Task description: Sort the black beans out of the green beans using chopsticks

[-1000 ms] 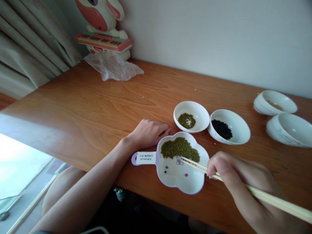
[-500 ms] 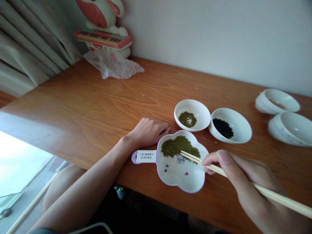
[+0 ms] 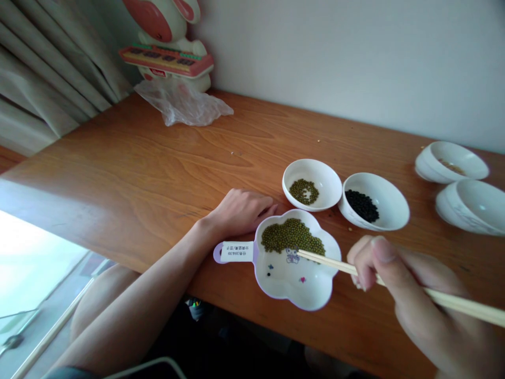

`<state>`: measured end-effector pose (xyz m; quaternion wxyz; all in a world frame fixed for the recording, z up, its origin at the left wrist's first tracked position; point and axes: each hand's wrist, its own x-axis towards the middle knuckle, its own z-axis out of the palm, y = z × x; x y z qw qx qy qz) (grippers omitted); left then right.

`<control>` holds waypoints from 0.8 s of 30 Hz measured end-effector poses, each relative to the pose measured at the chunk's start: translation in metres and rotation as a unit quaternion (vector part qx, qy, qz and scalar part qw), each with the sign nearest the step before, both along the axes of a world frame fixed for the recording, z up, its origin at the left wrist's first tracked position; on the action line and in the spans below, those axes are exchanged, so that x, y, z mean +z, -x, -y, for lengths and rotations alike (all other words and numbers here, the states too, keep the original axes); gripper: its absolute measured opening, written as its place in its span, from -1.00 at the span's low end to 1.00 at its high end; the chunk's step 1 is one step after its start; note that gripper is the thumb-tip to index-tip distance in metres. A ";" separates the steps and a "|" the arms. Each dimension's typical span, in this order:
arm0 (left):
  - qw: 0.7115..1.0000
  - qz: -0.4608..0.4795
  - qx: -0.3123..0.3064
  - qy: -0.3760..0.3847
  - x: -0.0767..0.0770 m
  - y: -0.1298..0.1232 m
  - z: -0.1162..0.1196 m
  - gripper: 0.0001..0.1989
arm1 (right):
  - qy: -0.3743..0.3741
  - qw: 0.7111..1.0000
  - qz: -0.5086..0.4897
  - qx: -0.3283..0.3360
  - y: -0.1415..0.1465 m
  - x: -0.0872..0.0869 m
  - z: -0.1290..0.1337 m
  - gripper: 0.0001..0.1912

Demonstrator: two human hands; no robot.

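A white flower-shaped dish (image 3: 292, 284) with a purple rim and labelled handle holds green beans (image 3: 290, 235) along its far side. My right hand (image 3: 410, 284) grips a pair of wooden chopsticks (image 3: 331, 262), their tips together over the dish near the beans; whether a bean is between them is too small to tell. My left hand (image 3: 244, 211) rests on the table beside the dish's rim, fingers partly curled and holding nothing visible. Just behind the dish stand a white bowl (image 3: 329, 181) with green beans and another bowl (image 3: 390, 202) with black beans.
Two more white bowls stand at the right, one (image 3: 471, 160) with pale bits inside, the other (image 3: 483, 202) nearer. A clear plastic bag (image 3: 189, 105) and a toy keyboard figure (image 3: 168, 58) are at the back left. The table's front edge runs below the dish.
My right hand has drawn back to the right, and the chopstick tips have moved slightly right and down, off the beans. My left hand stays put.
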<state>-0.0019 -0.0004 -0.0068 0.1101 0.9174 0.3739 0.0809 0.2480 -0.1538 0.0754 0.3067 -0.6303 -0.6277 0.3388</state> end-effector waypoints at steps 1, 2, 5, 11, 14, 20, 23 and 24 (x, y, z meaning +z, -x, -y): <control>1.000 0.000 0.002 0.001 0.000 0.000 0.000 -0.58 | -0.005 1.000 0.000 0.003 0.000 -0.001 0.000 -0.55; 1.000 -0.001 0.003 0.001 0.000 0.000 0.000 -0.57 | -0.010 1.000 0.004 0.004 -0.001 -0.003 -0.001 -0.56; 1.000 -0.005 0.002 0.002 0.000 0.000 0.000 -0.56 | -0.007 1.000 0.020 -0.002 -0.001 -0.007 -0.001 -0.62; 1.000 -0.003 0.003 0.001 0.001 0.000 0.000 -0.56 | 0.015 1.000 -0.021 -0.013 0.005 -0.010 -0.001 -0.59; 1.000 0.002 0.001 0.004 0.001 -0.001 0.000 -0.57 | 0.028 0.999 -0.028 0.006 0.010 -0.007 -0.002 -0.50; 1.000 0.001 0.005 0.009 0.000 -0.001 0.000 -0.56 | 0.030 0.999 -0.009 0.016 0.018 -0.008 -0.004 -0.43; 1.000 -0.003 0.005 0.007 0.001 0.000 0.000 -0.57 | 0.021 0.999 -0.027 0.010 0.022 -0.009 -0.005 -0.39; 1.000 -0.005 0.005 0.007 0.001 0.000 0.000 -0.57 | 0.019 0.999 -0.034 0.010 0.023 -0.009 -0.005 -0.38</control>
